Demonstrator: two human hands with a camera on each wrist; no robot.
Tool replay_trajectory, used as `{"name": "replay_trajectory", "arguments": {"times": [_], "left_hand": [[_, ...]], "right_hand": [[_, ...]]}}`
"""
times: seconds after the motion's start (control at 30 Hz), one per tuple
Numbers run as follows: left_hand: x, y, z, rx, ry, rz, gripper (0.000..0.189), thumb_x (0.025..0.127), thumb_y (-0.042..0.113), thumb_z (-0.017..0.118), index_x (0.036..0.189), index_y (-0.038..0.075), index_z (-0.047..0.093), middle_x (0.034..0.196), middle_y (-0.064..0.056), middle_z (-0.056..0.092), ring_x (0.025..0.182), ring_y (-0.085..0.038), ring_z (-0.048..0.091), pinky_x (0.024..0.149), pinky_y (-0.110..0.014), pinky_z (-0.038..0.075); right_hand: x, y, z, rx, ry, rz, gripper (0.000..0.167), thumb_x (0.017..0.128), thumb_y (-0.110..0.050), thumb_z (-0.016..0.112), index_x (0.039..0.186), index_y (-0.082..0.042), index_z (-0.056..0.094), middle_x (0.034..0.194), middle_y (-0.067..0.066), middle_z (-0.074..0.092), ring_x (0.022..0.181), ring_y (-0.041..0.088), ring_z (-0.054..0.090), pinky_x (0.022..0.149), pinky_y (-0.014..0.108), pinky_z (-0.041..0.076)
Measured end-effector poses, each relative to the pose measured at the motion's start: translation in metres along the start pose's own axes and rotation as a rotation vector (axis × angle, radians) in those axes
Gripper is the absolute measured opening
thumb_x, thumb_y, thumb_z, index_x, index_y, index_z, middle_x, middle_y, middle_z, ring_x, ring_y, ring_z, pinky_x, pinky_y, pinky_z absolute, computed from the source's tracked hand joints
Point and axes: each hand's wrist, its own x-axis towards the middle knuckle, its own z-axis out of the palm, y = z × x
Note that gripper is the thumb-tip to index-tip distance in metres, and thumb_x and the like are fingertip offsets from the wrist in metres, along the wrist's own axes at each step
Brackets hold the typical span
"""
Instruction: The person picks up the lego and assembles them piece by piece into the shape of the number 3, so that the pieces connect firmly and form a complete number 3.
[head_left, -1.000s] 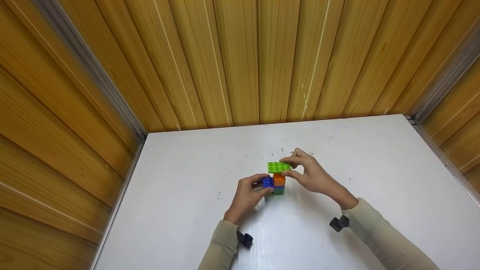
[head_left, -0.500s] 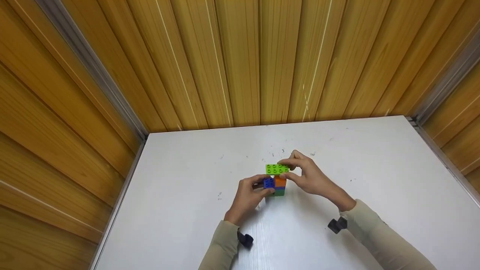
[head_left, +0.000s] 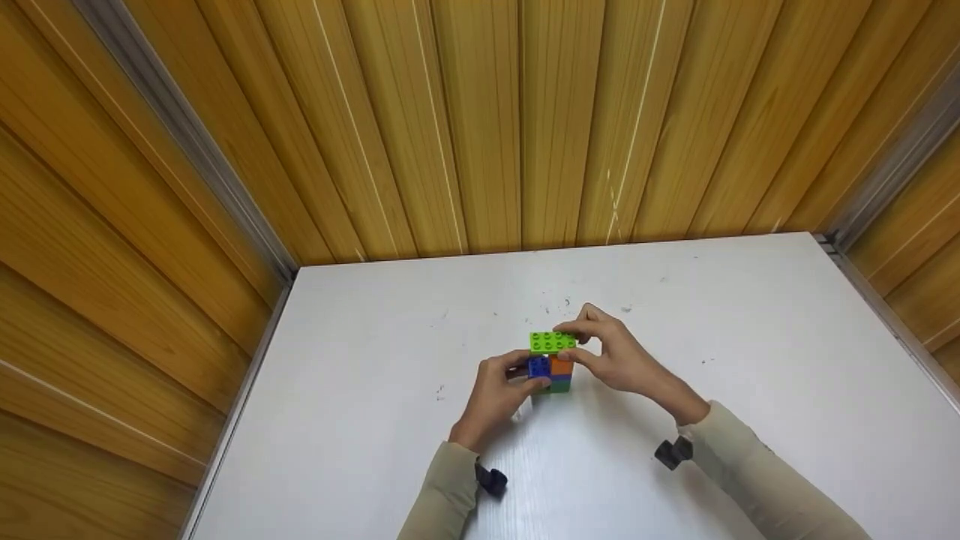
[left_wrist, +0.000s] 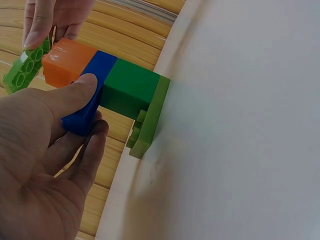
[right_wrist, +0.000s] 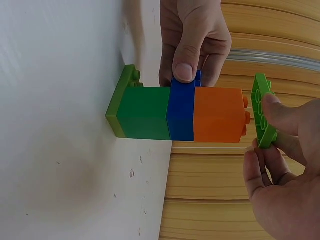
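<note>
A small tower of toy building bricks stands on the white table. From bottom to top it has an olive-green plate [left_wrist: 150, 122], a green brick [right_wrist: 146, 113], a blue brick [right_wrist: 182, 114] and an orange brick [right_wrist: 218, 115]. The left hand [head_left: 495, 394] pinches the part of the blue brick that juts out sideways, thumb in front and fingers behind. Thumb and fingers of the right hand [head_left: 619, 352] hold a lime-green plate [head_left: 553, 343] by one end. That plate is over the orange brick, with a narrow gap above its studs in the right wrist view.
The white table [head_left: 360, 390] has small dark marks beyond the tower. Yellow wood-look panels [head_left: 480, 127] rise behind it and at both sides, with metal strips at the corners. A black camera [head_left: 491, 480] sits on the left wrist, another black camera [head_left: 673, 452] on the right.
The right hand has brought the lime-green plate slightly left and down, closer to the orange brick. The left hand keeps its grip on the blue brick, and the tower stays in place.
</note>
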Motion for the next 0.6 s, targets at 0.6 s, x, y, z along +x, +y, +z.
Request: {"name": "replay_trajectory", "arguments": {"times": [0.6], "left_hand": [[0.0001,-0.0008,0.0002,-0.017,0.002,0.007,0.044,0.095,0.015,0.083,0.137,0.006,0.071,0.126,-0.008,0.077,0.113,-0.017,0.075,0.101,-0.029,0.06]], "right_hand": [[-0.0014,0.0058,0.0062,-0.032,0.016,0.01,0.035,0.094,-0.018,0.084,0.127,-0.01,0.076,0.108,0.0,0.063,0.103,0.018,0.063,0.092,0.042,0.058]]}}
